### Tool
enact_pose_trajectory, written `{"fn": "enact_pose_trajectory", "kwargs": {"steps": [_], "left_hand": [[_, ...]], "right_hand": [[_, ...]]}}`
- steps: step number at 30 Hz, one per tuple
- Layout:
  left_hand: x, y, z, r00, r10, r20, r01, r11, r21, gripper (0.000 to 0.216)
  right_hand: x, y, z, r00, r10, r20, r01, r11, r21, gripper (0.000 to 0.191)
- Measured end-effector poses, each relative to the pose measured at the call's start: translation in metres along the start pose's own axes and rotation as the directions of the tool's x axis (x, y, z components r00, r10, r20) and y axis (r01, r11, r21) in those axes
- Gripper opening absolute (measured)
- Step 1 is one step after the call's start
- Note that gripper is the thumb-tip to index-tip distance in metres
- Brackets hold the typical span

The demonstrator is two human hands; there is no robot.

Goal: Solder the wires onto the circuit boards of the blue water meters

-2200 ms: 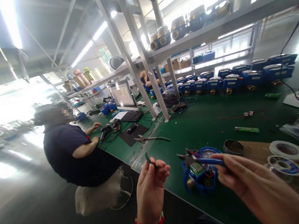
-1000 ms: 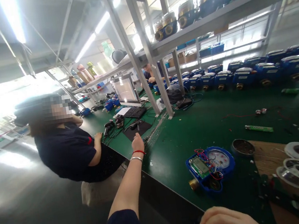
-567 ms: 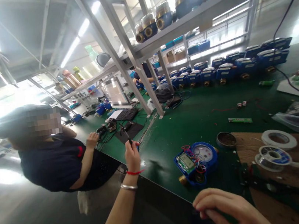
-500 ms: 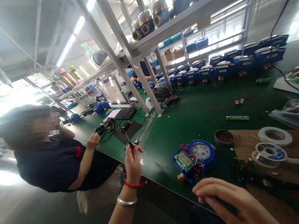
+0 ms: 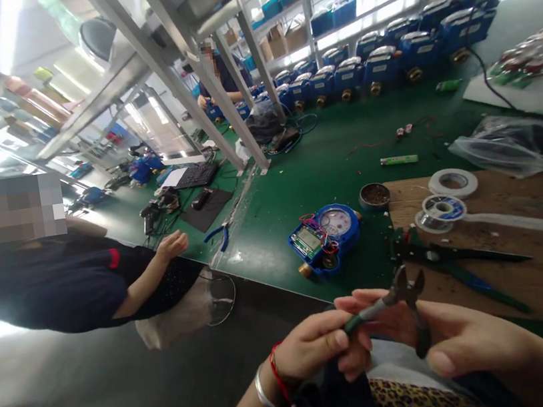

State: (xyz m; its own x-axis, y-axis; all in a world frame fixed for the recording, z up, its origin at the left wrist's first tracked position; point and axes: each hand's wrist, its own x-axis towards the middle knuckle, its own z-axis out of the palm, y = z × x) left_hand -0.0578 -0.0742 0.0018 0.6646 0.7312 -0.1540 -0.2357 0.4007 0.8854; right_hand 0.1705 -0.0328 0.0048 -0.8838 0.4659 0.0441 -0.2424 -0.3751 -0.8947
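My left hand [image 5: 319, 348] is closed on one green-and-grey handle of a pair of diagonal cutting pliers [image 5: 378, 310], low in front of my body. The pliers' jaws stand apart and point up. My right hand [image 5: 464, 335] is open, its fingers stretched out behind the jaws and its thumb apart, close to the second handle. Whether it touches that handle I cannot tell. Beyond both hands lies a blue water meter [image 5: 338, 224] on the green bench, its housing uncovered, with a small display board [image 5: 307, 241] and red wires showing.
On a brown board [image 5: 493, 199] lie a solder spool [image 5: 441, 213], a white tape roll [image 5: 453, 183] and large green-handled pliers [image 5: 461, 257]. A round tin [image 5: 374, 196] stands beside it. Blue-handled pliers [image 5: 226, 237] lie near a co-worker [image 5: 48, 268] at left. Blue meters [image 5: 381, 65] line the back.
My left hand has come back from near the co-worker to my front, with the cutting pliers in it. My right hand is now spread beside them. The view has shifted.
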Motion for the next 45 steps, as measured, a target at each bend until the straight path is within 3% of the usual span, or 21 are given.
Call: {"fn": "enact_pose_trajectory", "kwargs": {"steps": [2, 4, 5, 7, 8, 10, 12, 13, 17, 20, 25, 32, 39, 45], "left_hand": [[0.006, -0.001, -0.002, 1.000, 0.006, 0.021, -0.007, 1.000, 0.022, 0.048], [0.008, 0.006, -0.003, 1.000, 0.018, 0.020, -0.021, 0.982, 0.189, 0.046], [0.009, 0.011, -0.003, 0.999, 0.035, -0.004, -0.032, 0.947, 0.320, 0.044], [0.011, 0.021, -0.003, 0.984, 0.137, -0.111, -0.041, 0.788, 0.614, 0.038], [0.012, 0.025, -0.004, 0.955, 0.238, -0.177, -0.032, 0.676, 0.736, 0.033], [0.017, 0.028, -0.008, 0.832, 0.486, -0.266, 0.024, 0.447, 0.894, 0.023], [0.025, 0.026, -0.013, 0.693, 0.673, -0.259, 0.118, 0.248, 0.962, 0.020], [0.030, 0.023, -0.016, 0.645, 0.728, -0.232, 0.161, 0.167, 0.973, 0.020], [0.052, 0.014, -0.020, 0.573, 0.807, -0.145, 0.279, -0.025, 0.960, 0.021], [0.064, 0.013, -0.019, 0.548, 0.827, -0.121, 0.321, -0.075, 0.944, 0.019], [0.075, 0.016, -0.015, 0.546, 0.832, -0.096, 0.342, -0.117, 0.932, 0.017], [0.084, 0.018, -0.008, 0.571, 0.807, -0.153, 0.424, -0.130, 0.896, 0.016], [0.089, 0.018, -0.005, 0.579, 0.791, -0.200, 0.442, -0.098, 0.891, 0.014], [0.088, 0.018, -0.006, 0.606, 0.767, -0.212, 0.467, -0.127, 0.875, 0.016]], "right_hand": [[-0.006, 0.010, 0.002, 0.999, 0.032, 0.006, -0.032, 0.995, 0.090, 0.074], [-0.008, 0.016, 0.003, 0.997, 0.047, -0.061, -0.042, 0.996, 0.077, 0.058], [-0.008, 0.017, 0.002, 0.992, 0.025, -0.120, -0.019, 0.999, 0.047, 0.048], [-0.007, 0.017, -0.001, 0.967, -0.067, -0.247, 0.056, 0.997, -0.051, 0.033], [-0.007, 0.014, -0.003, 0.948, -0.119, -0.296, 0.087, 0.989, -0.116, 0.030], [-0.007, 0.007, -0.009, 0.908, -0.189, -0.374, 0.089, 0.959, -0.269, 0.027], [-0.006, -0.002, -0.014, 0.874, -0.206, -0.441, -0.014, 0.895, -0.446, 0.025], [-0.006, -0.007, -0.016, 0.857, -0.214, -0.468, -0.083, 0.840, -0.537, 0.024], [0.001, -0.020, -0.020, 0.809, -0.324, -0.490, -0.258, 0.555, -0.791, 0.022], [0.008, -0.021, -0.022, 0.789, -0.378, -0.483, -0.322, 0.415, -0.851, 0.017], [0.017, -0.014, -0.031, 0.769, -0.382, -0.514, -0.425, 0.296, -0.856, 0.014], [0.023, -0.004, -0.046, 0.721, -0.386, -0.575, -0.534, 0.220, -0.817, 0.018], [0.028, 0.001, -0.048, 0.713, -0.352, -0.606, -0.595, 0.151, -0.789, 0.023], [0.032, 0.001, -0.051, 0.713, -0.370, -0.596, -0.606, 0.104, -0.789, 0.021]]}}
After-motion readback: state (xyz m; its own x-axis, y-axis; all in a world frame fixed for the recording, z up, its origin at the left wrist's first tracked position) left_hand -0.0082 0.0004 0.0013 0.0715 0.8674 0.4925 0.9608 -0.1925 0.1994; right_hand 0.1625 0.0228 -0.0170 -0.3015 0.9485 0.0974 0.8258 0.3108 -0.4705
